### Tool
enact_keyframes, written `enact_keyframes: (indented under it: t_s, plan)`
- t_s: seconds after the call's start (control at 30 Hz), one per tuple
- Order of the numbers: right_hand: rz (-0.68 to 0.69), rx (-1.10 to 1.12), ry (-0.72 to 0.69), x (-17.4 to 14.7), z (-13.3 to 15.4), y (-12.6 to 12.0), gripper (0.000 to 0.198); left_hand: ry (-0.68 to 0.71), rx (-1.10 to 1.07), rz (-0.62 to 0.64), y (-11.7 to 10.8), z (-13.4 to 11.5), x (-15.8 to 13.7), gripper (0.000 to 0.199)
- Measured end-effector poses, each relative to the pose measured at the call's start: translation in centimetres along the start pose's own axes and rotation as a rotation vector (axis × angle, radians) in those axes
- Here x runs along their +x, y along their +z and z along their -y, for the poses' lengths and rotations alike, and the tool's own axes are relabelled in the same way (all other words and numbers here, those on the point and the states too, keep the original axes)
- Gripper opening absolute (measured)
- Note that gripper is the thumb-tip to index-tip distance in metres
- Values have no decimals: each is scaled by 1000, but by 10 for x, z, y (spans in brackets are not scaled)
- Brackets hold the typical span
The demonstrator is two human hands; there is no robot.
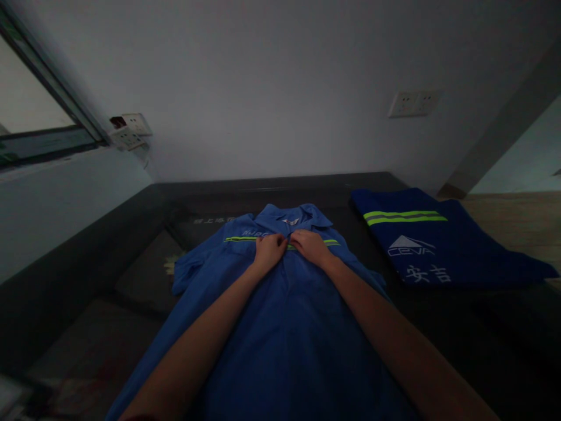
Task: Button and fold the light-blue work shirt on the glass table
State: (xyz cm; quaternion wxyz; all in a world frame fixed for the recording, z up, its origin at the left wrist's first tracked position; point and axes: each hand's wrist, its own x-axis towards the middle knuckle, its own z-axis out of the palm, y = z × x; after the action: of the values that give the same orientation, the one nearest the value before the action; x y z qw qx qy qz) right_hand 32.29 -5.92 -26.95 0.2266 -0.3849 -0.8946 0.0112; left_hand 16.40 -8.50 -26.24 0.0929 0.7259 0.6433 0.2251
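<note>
A blue work shirt [302, 327] lies spread face up on a dark table, its collar toward the wall and a yellow-green reflective stripe across the chest. My left hand [270, 251] and my right hand [310, 245] meet at the front opening, just below the collar. The fingers of both hands are bent and pinched on the edges of the shirt front at the stripe. Any button between the fingertips is too small and dark to make out. Both forearms reach over the lower part of the shirt.
To the right lies a darker blue folded garment [438, 240] with a reflective stripe and white lettering. The dark glossy table [144, 257] runs up to a pale wall. Sockets [412, 104] are on the wall, with a power adapter [127, 137] plugged in at the left near a window.
</note>
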Motion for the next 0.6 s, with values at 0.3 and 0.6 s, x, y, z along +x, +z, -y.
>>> enact_keyframes:
  t_s: [0.3, 0.6]
  plan:
    - [-3, -8, -13, 0, 1, 1, 9, -45, -30, 17, 2, 2, 1, 18]
    - [-252, 324, 51, 1, -4, 2, 15, -30, -99, -19, -8, -7, 3, 36]
